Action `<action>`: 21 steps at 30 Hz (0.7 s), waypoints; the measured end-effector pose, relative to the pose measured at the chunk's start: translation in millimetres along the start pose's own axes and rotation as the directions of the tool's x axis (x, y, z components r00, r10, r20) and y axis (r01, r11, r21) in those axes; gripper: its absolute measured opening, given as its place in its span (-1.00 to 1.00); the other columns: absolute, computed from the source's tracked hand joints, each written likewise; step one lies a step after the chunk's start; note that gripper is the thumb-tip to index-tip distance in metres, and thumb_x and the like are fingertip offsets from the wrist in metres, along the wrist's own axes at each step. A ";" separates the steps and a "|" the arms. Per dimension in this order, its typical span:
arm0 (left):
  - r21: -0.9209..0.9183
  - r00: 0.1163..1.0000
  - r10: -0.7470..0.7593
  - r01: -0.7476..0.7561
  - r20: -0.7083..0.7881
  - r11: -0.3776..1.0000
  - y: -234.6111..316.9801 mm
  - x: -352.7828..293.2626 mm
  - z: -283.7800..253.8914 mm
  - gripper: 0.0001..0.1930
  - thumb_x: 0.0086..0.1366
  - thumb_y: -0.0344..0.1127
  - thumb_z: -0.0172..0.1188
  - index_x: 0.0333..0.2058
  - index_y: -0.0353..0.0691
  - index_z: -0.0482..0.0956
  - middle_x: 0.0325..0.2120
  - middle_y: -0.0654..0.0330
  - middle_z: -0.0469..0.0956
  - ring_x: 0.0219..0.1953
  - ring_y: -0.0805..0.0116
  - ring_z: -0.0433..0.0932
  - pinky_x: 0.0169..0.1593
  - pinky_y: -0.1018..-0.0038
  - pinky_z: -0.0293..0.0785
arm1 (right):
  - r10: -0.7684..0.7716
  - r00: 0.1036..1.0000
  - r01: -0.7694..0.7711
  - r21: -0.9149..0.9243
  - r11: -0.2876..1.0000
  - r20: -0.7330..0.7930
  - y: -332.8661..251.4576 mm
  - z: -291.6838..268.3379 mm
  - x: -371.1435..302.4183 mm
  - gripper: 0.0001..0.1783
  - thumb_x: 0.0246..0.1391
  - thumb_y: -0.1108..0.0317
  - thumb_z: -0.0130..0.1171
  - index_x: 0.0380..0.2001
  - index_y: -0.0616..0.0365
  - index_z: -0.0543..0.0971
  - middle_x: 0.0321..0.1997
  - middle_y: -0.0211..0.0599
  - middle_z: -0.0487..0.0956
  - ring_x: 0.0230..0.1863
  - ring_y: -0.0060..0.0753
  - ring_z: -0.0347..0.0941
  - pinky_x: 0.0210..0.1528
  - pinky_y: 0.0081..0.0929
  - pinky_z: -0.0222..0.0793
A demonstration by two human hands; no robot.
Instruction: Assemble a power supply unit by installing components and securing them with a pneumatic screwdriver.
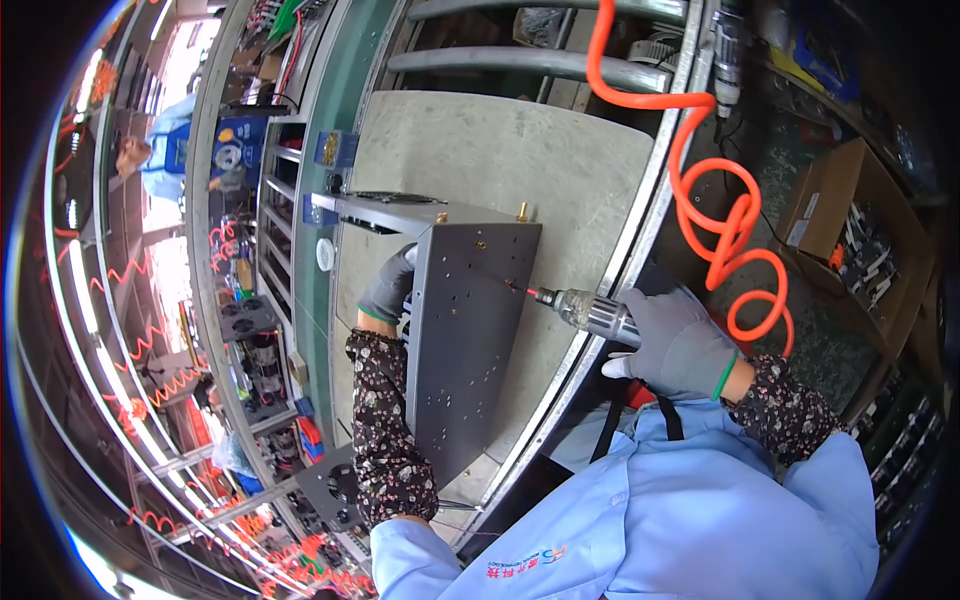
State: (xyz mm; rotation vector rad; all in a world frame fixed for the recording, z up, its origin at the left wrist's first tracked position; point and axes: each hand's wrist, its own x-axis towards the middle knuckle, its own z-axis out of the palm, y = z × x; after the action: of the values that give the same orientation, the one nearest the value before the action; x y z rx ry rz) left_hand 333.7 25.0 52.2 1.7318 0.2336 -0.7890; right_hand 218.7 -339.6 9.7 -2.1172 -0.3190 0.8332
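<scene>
- One dark grey metal case (465, 350) stood on the pale bench top (590, 165), its long axis running from the upper part of the view toward the lower edge.
- Rightward of the case, the right hand (672, 338), gloved in grey, grasped a power screwdriver (600, 316) round its metal body. The tool lay across the case's long axis, its slim reddish bit (532, 291) pointing left at the holed panel, near its upper end (whether tip and panel touched, I could not tell).
- At the case's left edge was the left hand (388, 288), the nearer of the two; its fingers went out of sight behind that edge, so I could not tell how firmly they were closed.
- Above the case, bare bench top stretched toward metal bars (530, 63).
- Left of the case stood a small blue bin (336, 148) on a green rail (345, 75); farther left was a co-worker (172, 150).
- Well right of the case hung a coiled orange hose (735, 222), with an open cardboard box (825, 200) beyond.
</scene>
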 end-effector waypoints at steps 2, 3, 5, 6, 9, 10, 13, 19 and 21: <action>-0.019 0.998 -0.055 0.055 -0.018 0.998 6.4 1.7 10.2 -0.57 0.24 -0.07 0.07 -0.07 -0.31 0.50 -0.24 0.24 0.56 -0.26 0.49 0.50 -0.17 0.56 0.42 | 0.015 1.000 -0.015 -0.004 1.000 0.009 -1.2 -0.2 0.2 -0.32 -0.29 -0.04 0.34 -0.16 0.16 0.38 -0.36 0.00 0.51 -0.25 0.07 0.45 -0.20 -0.10 0.33; -0.035 0.998 -0.050 0.049 -0.031 0.998 12.0 -0.9 19.8 -0.57 0.24 -0.07 0.07 -0.07 -0.31 0.50 -0.24 0.24 0.56 -0.26 0.49 0.50 -0.17 0.56 0.42 | 0.010 1.000 -0.010 -0.002 1.000 -0.029 -1.5 -0.1 -1.0 -0.33 -0.31 -0.02 0.35 -0.18 0.16 0.39 -0.37 -0.02 0.51 -0.27 0.06 0.46 -0.22 -0.11 0.33; 0.083 0.995 0.000 0.009 -0.102 0.996 19.1 -6.4 31.1 -0.52 0.25 -0.03 0.06 -0.05 -0.34 0.49 -0.26 0.24 0.56 -0.28 0.51 0.48 -0.18 0.58 0.40 | 0.002 0.998 -0.003 -0.024 1.000 -0.056 0.6 3.0 -1.5 -0.35 -0.32 -0.01 0.36 -0.20 0.15 0.40 -0.38 -0.03 0.51 -0.29 0.06 0.46 -0.24 -0.11 0.34; 0.325 0.994 0.049 -0.015 -0.096 0.946 10.0 -0.9 12.1 -0.48 0.25 0.01 0.07 -0.03 -0.36 0.47 -0.28 0.24 0.56 -0.30 0.54 0.45 -0.19 0.57 0.40 | -0.011 0.997 0.009 -0.030 0.999 -0.080 2.8 5.4 -0.1 -0.38 -0.33 0.00 0.36 -0.23 0.15 0.41 -0.40 -0.03 0.51 -0.32 0.06 0.46 -0.27 -0.13 0.34; 0.550 0.972 0.222 -0.144 -0.078 0.823 8.8 -11.0 -9.6 -0.45 0.21 0.00 0.15 -0.04 -0.40 0.46 -0.29 0.21 0.56 -0.30 0.51 0.46 -0.19 0.55 0.40 | -0.063 0.995 0.056 -0.090 0.994 -0.081 4.4 17.5 10.3 -0.43 -0.34 0.04 0.37 -0.30 0.16 0.41 -0.46 -0.04 0.50 -0.37 0.05 0.46 -0.35 -0.16 0.34; 0.596 0.956 0.243 -0.102 -0.162 0.797 10.1 -22.8 -16.0 -0.46 0.20 -0.03 0.16 -0.02 -0.40 0.45 -0.27 0.17 0.56 -0.28 0.48 0.48 -0.18 0.54 0.41 | -0.038 0.997 0.033 -0.079 0.996 -0.065 4.5 18.1 11.8 -0.42 -0.34 0.03 0.37 -0.29 0.14 0.40 -0.45 -0.05 0.50 -0.36 0.07 0.47 -0.32 -0.13 0.34; 0.701 0.874 0.302 0.059 -0.380 0.711 19.6 -79.5 -5.4 -0.55 0.21 -0.13 0.16 -0.05 -0.38 0.46 -0.31 0.19 0.56 -0.31 0.47 0.49 -0.23 0.51 0.41 | -0.075 0.997 0.075 -0.048 0.996 -0.009 16.0 28.4 11.0 -0.39 -0.36 0.03 0.38 -0.27 0.14 0.38 -0.46 -0.06 0.50 -0.36 0.09 0.46 -0.35 -0.13 0.34; 0.441 0.670 0.352 -0.040 -0.653 0.897 -36.3 -222.4 14.2 -0.71 0.24 -0.27 0.11 -0.15 -0.37 0.53 -0.41 0.32 0.54 -0.34 0.61 0.45 -0.25 0.64 0.35 | -0.062 0.997 0.055 0.141 0.989 0.042 12.7 46.8 -2.6 -0.41 -0.40 0.08 0.43 -0.34 0.22 0.42 -0.52 -0.04 0.50 -0.45 0.03 0.47 -0.40 -0.23 0.35; 0.270 0.550 0.198 0.053 -0.811 0.961 -81.6 -257.7 36.8 -0.75 0.22 -0.33 0.11 -0.19 -0.37 0.55 -0.42 0.32 0.53 -0.39 0.62 0.45 -0.28 0.68 0.35 | -0.105 0.992 0.096 0.110 0.989 0.076 11.8 55.6 -4.4 -0.38 -0.41 0.05 0.44 -0.35 0.25 0.43 -0.53 -0.04 0.49 -0.48 -0.04 0.48 -0.41 -0.24 0.35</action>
State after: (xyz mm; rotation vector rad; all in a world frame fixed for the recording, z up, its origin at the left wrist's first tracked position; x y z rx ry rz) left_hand 81.9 79.2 142.1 2.2663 0.7261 0.1715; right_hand 177.9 -315.6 -22.2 -1.9554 -0.4122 0.8596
